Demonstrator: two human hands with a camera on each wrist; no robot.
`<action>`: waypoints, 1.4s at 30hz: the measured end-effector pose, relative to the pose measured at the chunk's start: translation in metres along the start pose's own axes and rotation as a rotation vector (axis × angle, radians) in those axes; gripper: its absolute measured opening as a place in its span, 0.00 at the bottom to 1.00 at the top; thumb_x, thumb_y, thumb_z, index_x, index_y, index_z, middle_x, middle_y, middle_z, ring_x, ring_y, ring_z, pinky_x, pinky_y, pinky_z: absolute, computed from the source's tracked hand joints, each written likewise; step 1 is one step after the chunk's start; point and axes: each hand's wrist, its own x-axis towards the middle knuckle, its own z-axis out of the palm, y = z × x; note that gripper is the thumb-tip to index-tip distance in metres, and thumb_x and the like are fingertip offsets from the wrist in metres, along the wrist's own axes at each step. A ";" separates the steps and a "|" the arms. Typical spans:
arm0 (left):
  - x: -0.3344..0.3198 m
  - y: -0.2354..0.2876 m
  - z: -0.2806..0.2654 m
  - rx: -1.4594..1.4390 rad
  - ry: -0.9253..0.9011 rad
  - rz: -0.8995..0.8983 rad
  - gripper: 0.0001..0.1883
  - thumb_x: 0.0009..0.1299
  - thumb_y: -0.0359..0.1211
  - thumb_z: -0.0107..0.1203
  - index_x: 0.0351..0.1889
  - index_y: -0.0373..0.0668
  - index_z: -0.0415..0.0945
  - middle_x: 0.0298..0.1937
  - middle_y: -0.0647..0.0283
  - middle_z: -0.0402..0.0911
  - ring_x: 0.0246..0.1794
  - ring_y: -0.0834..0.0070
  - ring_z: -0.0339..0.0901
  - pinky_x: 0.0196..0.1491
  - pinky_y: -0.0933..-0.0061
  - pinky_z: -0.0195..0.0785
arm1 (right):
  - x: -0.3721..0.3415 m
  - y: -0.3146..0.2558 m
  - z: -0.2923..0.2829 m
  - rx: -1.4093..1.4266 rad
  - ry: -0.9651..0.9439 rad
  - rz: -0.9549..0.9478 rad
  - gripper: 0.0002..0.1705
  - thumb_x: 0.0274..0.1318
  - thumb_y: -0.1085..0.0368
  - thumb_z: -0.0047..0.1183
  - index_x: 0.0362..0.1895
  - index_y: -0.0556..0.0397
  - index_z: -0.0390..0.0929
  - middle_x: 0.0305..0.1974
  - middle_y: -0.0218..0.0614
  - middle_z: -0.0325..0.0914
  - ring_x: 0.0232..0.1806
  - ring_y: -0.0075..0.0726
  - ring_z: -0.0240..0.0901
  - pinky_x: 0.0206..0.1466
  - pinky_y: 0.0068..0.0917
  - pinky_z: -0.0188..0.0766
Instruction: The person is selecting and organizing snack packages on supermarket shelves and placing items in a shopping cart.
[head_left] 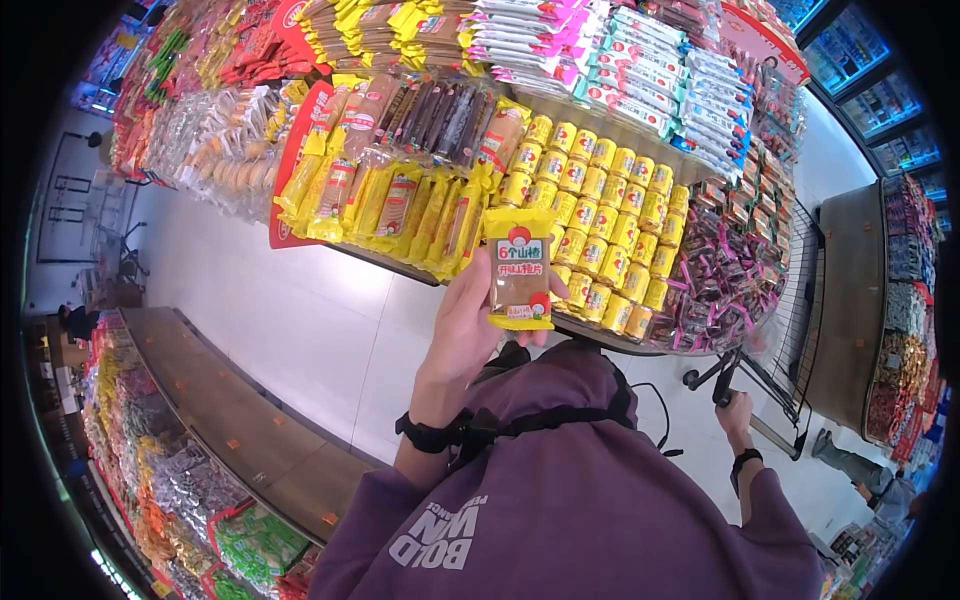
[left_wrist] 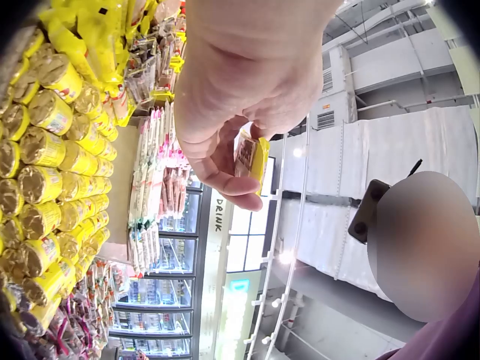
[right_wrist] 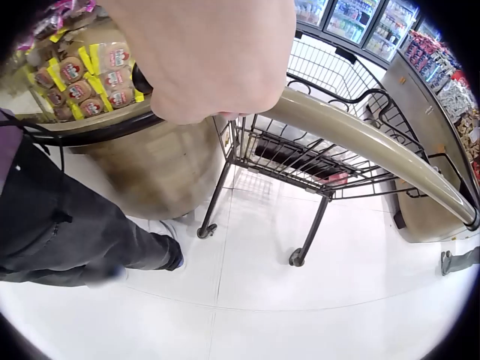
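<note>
In the head view my left hand (head_left: 465, 315) holds up a yellow-edged packet (head_left: 520, 270) with a clear middle, its printed face toward the camera. The left wrist view has the fingers of my left hand (left_wrist: 244, 112) curled round the packet (left_wrist: 259, 161), seen from its edge. My right hand (head_left: 737, 415) is low at the right, gripping the cart handle; in the right wrist view the right hand (right_wrist: 214, 64) is wrapped over the handle bar (right_wrist: 360, 139) of a wire shopping cart (right_wrist: 300, 161).
Rows of yellow wrapped rolls (head_left: 600, 215) fill the display beyond the packet, with yellow packets (head_left: 400, 215) at their left and purple-wrapped sweets (head_left: 720, 280) at their right. A second shelf (head_left: 230, 410) runs along the left. Another person (head_left: 880, 480) is at the far right.
</note>
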 end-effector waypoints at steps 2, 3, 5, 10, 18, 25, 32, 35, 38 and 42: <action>0.002 0.002 -0.004 -0.004 -0.011 0.001 0.32 0.86 0.52 0.23 0.68 0.35 0.64 0.48 0.48 0.82 0.28 0.70 0.80 0.27 0.76 0.70 | -0.007 -0.007 0.005 0.003 -0.038 -0.011 0.06 0.37 0.70 0.57 0.24 0.53 0.84 0.23 0.52 0.80 0.29 0.61 0.78 0.35 0.49 0.75; 0.002 0.003 -0.005 -0.003 -0.013 0.001 0.32 0.86 0.52 0.23 0.69 0.35 0.63 0.48 0.48 0.82 0.27 0.70 0.80 0.27 0.76 0.70 | -0.011 -0.012 0.007 -0.006 -0.050 -0.001 0.06 0.37 0.69 0.58 0.25 0.53 0.85 0.23 0.52 0.80 0.29 0.61 0.79 0.36 0.49 0.76; 0.001 0.004 -0.008 -0.006 -0.020 0.012 0.32 0.86 0.52 0.23 0.69 0.36 0.63 0.48 0.48 0.82 0.27 0.70 0.80 0.27 0.76 0.70 | -0.018 -0.022 0.012 0.014 -0.061 -0.005 0.06 0.37 0.69 0.57 0.25 0.53 0.85 0.24 0.52 0.80 0.29 0.61 0.79 0.37 0.48 0.77; -0.003 0.010 -0.014 -0.031 -0.015 0.009 0.32 0.86 0.53 0.24 0.68 0.36 0.64 0.49 0.48 0.82 0.27 0.70 0.81 0.27 0.76 0.70 | -0.036 -0.051 0.016 0.048 -0.074 -0.055 0.07 0.40 0.69 0.59 0.28 0.52 0.86 0.25 0.52 0.81 0.29 0.60 0.80 0.38 0.47 0.78; -0.013 0.016 -0.022 -0.018 -0.030 -0.002 0.32 0.86 0.53 0.24 0.67 0.35 0.65 0.49 0.48 0.82 0.28 0.69 0.81 0.27 0.75 0.71 | -0.049 -0.089 0.033 0.096 -0.078 -0.079 0.07 0.42 0.67 0.61 0.29 0.53 0.85 0.24 0.53 0.80 0.29 0.62 0.80 0.37 0.49 0.79; -0.029 0.014 -0.029 -0.033 -0.043 -0.042 0.31 0.86 0.52 0.25 0.66 0.35 0.65 0.48 0.47 0.82 0.29 0.71 0.82 0.28 0.76 0.72 | -0.057 -0.105 0.033 0.061 -0.008 -0.033 0.08 0.45 0.65 0.64 0.30 0.55 0.84 0.24 0.52 0.81 0.29 0.62 0.80 0.37 0.49 0.78; -0.056 0.001 -0.018 0.030 -0.041 -0.045 0.30 0.86 0.52 0.26 0.66 0.38 0.66 0.47 0.49 0.83 0.29 0.72 0.82 0.28 0.78 0.72 | -0.065 -0.107 0.033 0.071 0.063 -0.066 0.11 0.46 0.64 0.64 0.34 0.58 0.85 0.22 0.54 0.79 0.28 0.63 0.79 0.36 0.50 0.77; -0.072 -0.012 0.003 0.077 -0.005 -0.032 0.33 0.85 0.54 0.24 0.67 0.36 0.66 0.47 0.49 0.83 0.27 0.71 0.81 0.27 0.77 0.71 | -0.077 -0.103 0.034 0.106 0.083 -0.104 0.10 0.47 0.64 0.64 0.32 0.58 0.85 0.23 0.55 0.80 0.28 0.62 0.80 0.36 0.48 0.78; -0.086 -0.045 0.021 0.042 -0.031 -0.044 0.31 0.86 0.53 0.25 0.65 0.38 0.67 0.47 0.51 0.83 0.28 0.72 0.82 0.28 0.76 0.71 | -0.096 -0.089 0.038 0.087 0.056 -0.146 0.09 0.48 0.64 0.63 0.31 0.58 0.85 0.23 0.54 0.80 0.28 0.62 0.80 0.35 0.48 0.78; -0.111 -0.091 0.058 0.012 -0.052 -0.080 0.29 0.86 0.53 0.27 0.63 0.39 0.68 0.47 0.54 0.84 0.30 0.74 0.81 0.29 0.76 0.71 | -0.120 -0.077 0.043 0.143 -0.036 -0.168 0.09 0.49 0.64 0.61 0.32 0.57 0.85 0.23 0.55 0.80 0.28 0.62 0.81 0.35 0.49 0.77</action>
